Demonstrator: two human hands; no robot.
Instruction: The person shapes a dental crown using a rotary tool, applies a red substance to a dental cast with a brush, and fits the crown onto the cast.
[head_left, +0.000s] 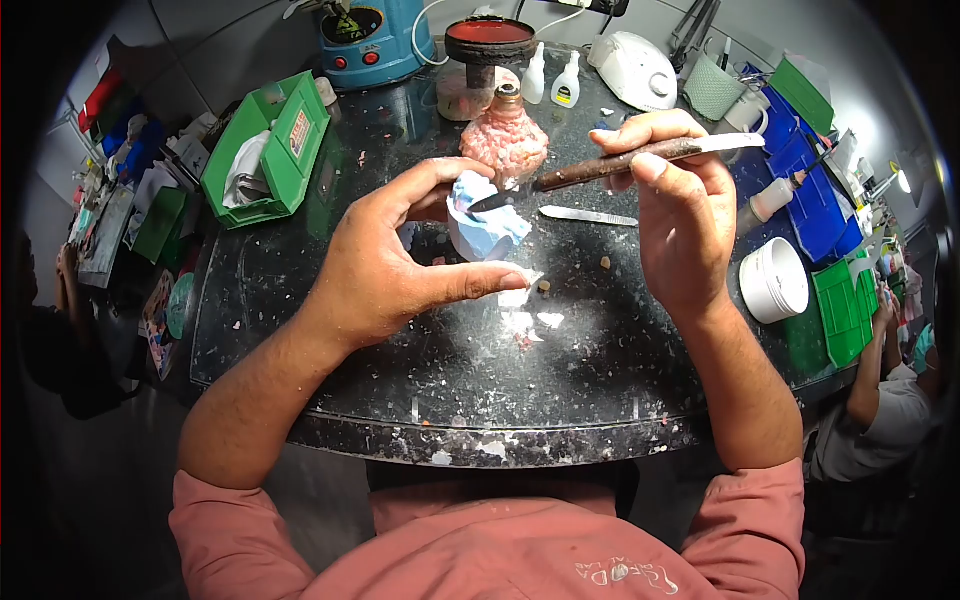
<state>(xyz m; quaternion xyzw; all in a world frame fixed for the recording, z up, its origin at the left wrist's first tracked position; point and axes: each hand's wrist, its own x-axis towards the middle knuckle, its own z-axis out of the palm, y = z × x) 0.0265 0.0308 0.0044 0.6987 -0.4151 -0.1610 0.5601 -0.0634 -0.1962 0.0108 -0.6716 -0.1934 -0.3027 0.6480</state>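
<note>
My left hand (385,255) is curled around a pale blue and white plaster dental model (482,238), fingers at its far side and thumb along the near side. A wax knife (610,168) with a brown wooden handle is pinched between the thumb and fingers of my right hand (683,205). Its dark tip points left and meets the top of the model, as far as I can see. The pale blade at its other end sticks out to the right. Between my hands, a slim metal blade (588,215) lies on the black table (480,385).
Beyond the model stands a burner coated in pink wax (505,140), with a red-topped pot (490,42) behind. Two dropper bottles (566,82) and a white respirator (635,72) sit farther back. A green bin (270,150) is left; a white tub (775,280) is right. A co-worker (880,410) is far right.
</note>
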